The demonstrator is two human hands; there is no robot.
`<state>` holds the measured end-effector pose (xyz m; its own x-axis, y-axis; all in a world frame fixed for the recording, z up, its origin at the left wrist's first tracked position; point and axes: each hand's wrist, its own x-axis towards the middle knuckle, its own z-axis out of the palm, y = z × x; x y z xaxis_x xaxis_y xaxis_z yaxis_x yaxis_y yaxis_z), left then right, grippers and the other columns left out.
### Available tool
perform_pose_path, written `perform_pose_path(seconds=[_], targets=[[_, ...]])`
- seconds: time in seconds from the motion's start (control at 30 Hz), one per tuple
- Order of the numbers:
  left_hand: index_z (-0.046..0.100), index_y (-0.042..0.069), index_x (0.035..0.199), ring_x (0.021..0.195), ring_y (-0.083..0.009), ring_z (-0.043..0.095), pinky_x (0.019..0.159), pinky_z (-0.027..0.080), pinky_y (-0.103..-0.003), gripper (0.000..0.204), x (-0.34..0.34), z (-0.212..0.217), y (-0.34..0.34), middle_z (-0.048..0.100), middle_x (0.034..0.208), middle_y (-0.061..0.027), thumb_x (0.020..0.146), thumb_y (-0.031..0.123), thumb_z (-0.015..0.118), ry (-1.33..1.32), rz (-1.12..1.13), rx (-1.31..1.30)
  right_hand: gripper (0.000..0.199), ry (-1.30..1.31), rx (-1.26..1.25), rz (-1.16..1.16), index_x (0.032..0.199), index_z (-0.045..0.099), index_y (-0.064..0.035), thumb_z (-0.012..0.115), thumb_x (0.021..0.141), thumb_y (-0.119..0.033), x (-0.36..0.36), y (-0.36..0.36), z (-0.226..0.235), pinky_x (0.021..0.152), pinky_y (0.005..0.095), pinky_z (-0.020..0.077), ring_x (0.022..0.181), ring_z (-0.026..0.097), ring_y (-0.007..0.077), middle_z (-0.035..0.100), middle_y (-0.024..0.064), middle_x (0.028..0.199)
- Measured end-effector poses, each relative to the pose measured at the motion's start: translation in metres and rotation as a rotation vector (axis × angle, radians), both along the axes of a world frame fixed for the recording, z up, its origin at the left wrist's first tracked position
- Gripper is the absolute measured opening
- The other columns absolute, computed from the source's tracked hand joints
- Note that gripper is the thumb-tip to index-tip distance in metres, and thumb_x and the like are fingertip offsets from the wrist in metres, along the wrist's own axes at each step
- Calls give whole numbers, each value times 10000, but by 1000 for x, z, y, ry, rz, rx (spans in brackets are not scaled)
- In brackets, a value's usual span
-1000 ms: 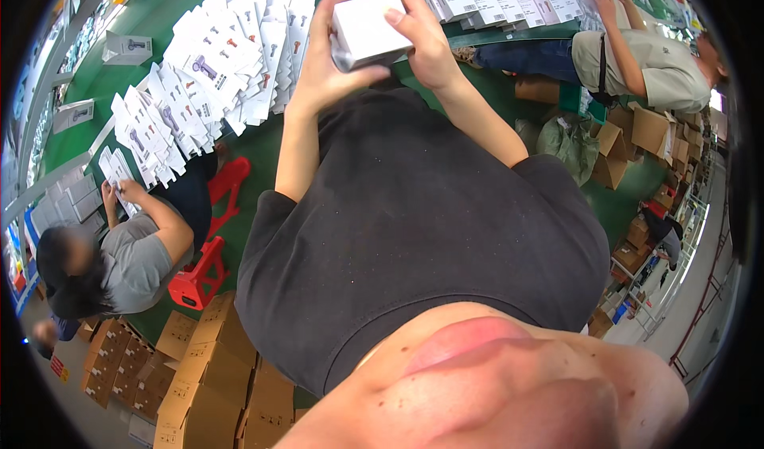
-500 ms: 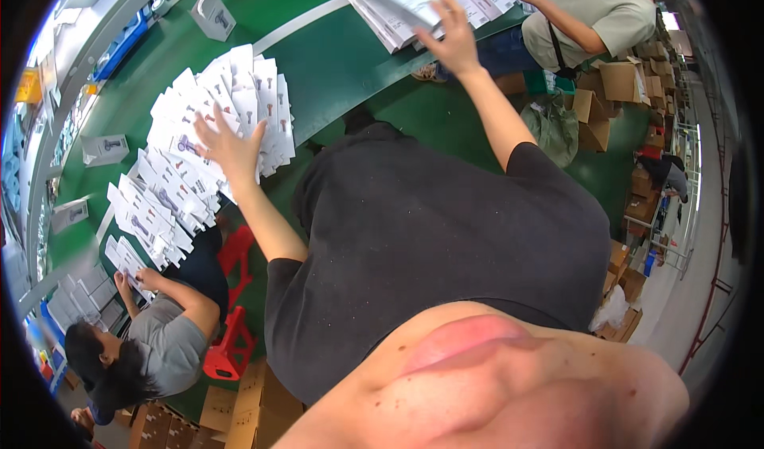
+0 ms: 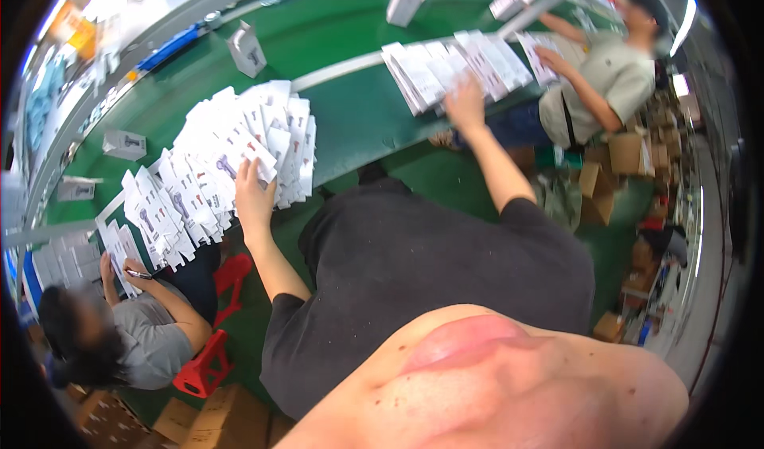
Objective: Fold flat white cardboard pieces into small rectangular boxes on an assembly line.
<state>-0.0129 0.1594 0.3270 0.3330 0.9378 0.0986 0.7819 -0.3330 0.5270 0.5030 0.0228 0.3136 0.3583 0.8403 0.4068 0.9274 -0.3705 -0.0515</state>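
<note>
A fanned pile of flat white cartons (image 3: 231, 150) with small printed pictures lies on the green table (image 3: 358, 122) to my left. My left hand (image 3: 253, 196) rests at its near edge, fingers closed on the corner of one flat carton (image 3: 265, 156). A second row of flat white cartons (image 3: 446, 63) lies further right. My right hand (image 3: 465, 105) is stretched out onto it, fingers spread on the top sheets. My dark shirt fills the lower middle of the view.
Erected white boxes (image 3: 247, 47) stand along the conveyor behind the table. A seated person (image 3: 119, 337) works at lower left beside red stools (image 3: 207, 361). Another person (image 3: 605, 83) handles cartons at upper right. Brown cardboard boxes (image 3: 629, 154) crowd the right side and the floor (image 3: 231, 417).
A second ago both hands held an assembled white box up in front. It is gone from them; the left hand moved to the left pile and the right hand to the right row.
</note>
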Motion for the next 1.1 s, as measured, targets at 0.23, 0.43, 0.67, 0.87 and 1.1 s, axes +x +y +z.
perform_pose_path(seconds=[0.23,0.43,0.67,0.87,1.1], targets=[[693,22,1222,1022,-321,708,855,551,-361,339,55,98,-38,733,1153,-144,886,53,653,-271,260,376,618,409,-31,787,1378,593,-109,776,798,-214,-182,28,47,1195,525,284,1484,281,444,271,219,1625],[654,-50,1204,752,-282,690,648,531,-335,313,109,134,-54,733,946,-161,943,120,621,-573,-118,-154,1105,228,92,877,1564,321,-126,892,645,-351,-198,65,96,1204,607,197,1501,210,474,175,237,1645],[545,-4,1357,971,-245,640,819,522,-298,577,122,101,-55,640,1174,-175,795,-69,659,-1164,-350,-659,1366,339,20,990,1603,221,-124,956,486,-405,-168,72,95,1199,601,212,1504,183,480,178,252,1627],[440,6,1468,1145,-232,578,895,507,-286,730,107,76,-49,599,1300,-152,765,-93,609,-1378,-510,-718,1368,467,16,1093,1594,250,-103,977,460,-343,-167,67,111,1175,564,296,1466,264,471,215,245,1611],[468,12,1446,1189,-238,577,982,479,-308,732,109,44,-24,583,1344,-160,748,-99,657,-1071,-288,-922,1318,421,-136,977,1580,262,-71,977,494,-289,-182,39,104,1165,537,319,1407,367,444,328,242,1554]])
